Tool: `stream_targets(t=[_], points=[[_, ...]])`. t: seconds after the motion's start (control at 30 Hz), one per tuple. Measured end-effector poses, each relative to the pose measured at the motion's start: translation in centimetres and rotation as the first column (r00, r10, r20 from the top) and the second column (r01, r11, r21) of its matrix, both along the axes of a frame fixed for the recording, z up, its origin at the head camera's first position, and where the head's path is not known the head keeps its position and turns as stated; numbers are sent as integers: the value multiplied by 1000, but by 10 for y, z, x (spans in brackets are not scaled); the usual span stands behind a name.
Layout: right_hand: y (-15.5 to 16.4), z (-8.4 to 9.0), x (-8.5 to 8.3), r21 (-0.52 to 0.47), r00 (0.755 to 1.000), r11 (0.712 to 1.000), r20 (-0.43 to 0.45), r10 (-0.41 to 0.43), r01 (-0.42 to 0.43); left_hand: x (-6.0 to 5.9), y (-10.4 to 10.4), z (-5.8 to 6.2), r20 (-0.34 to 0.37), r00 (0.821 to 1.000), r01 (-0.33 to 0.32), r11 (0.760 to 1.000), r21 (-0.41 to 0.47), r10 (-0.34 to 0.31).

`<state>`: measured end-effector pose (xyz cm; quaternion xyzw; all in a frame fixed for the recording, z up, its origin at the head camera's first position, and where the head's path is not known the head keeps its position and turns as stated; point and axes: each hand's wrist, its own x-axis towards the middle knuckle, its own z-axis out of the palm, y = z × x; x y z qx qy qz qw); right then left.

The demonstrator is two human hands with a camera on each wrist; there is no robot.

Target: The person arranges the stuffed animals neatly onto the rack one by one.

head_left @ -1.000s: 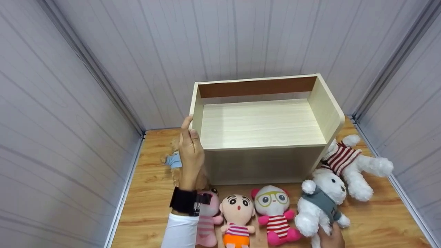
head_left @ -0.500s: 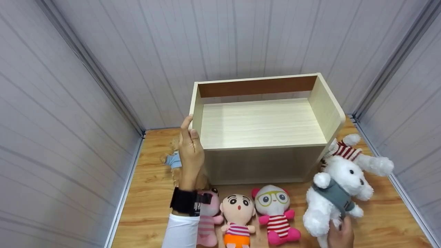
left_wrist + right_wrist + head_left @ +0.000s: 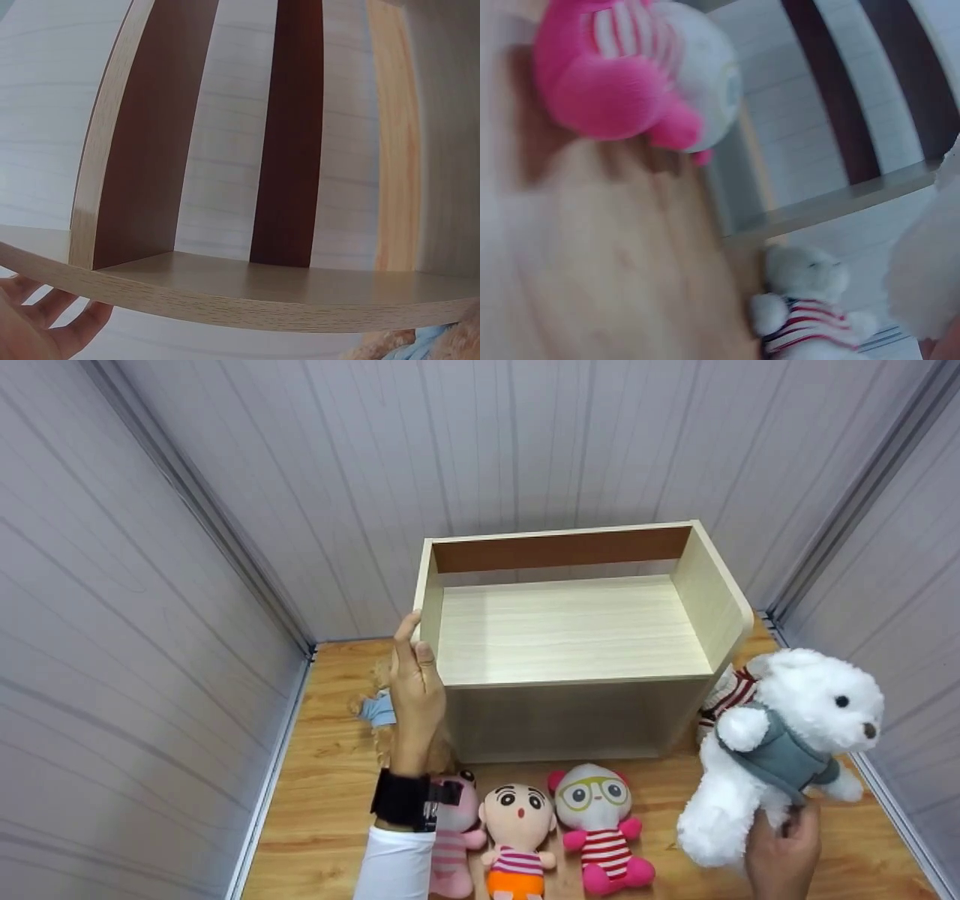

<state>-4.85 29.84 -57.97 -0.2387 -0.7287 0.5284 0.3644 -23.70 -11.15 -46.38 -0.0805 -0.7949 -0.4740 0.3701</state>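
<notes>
My right hand (image 3: 784, 847) grips a white stuffed dog (image 3: 817, 697) in a grey-green shirt by its lower body, on the right of the head view. Its white fur (image 3: 930, 255) blurs at the right edge of the right wrist view. My left hand (image 3: 416, 690) rests with fairly straight fingers against the left side panel (image 3: 427, 600) of a pale wooden shelf unit (image 3: 570, 626). In the left wrist view, fingertips (image 3: 90, 322) touch the panel's outer side. Behind the dog, a second white plush in a red-striped shirt (image 3: 814, 322) lies beside the shelf, partly hidden in the head view.
In front of the shelf lie a pink striped plush (image 3: 454, 847), a boy doll in orange shorts (image 3: 517, 840) and a pink panda plush with yellow glasses (image 3: 600, 832). A brown plush in blue (image 3: 379, 709) is left of the shelf. Grey panel walls (image 3: 187, 660) enclose the wooden floor (image 3: 315, 810).
My right hand has raised the white stuffed dog and carried it rightward and farther forward, now covering much of the red-striped plush. The left hand has stayed at the shelf panel.
</notes>
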Motion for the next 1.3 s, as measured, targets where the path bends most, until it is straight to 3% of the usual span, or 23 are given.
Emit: stream_targets(t=[0.17, 0.43, 0.97, 1.3], points=[[-3, 23, -10, -17, 996, 1000, -94, 6, -7, 0, 1, 1, 9, 1000, 0, 1000, -3, 0], [-25, 52, -25, 26, 989, 998, -138, 58, -55, 1, -1, -2, 3, 1000, -5, 1000, 11, 5], [-47, 82, -51, 166, 989, 984, -120, 91, -71, -2, 2, -1, 3, 1000, -3, 1000, 10, 3], [-61, 97, -72, 148, 984, 984, -131, 120, -101, 0, -3, -2, 6, 1000, -9, 1000, 9, 9]])
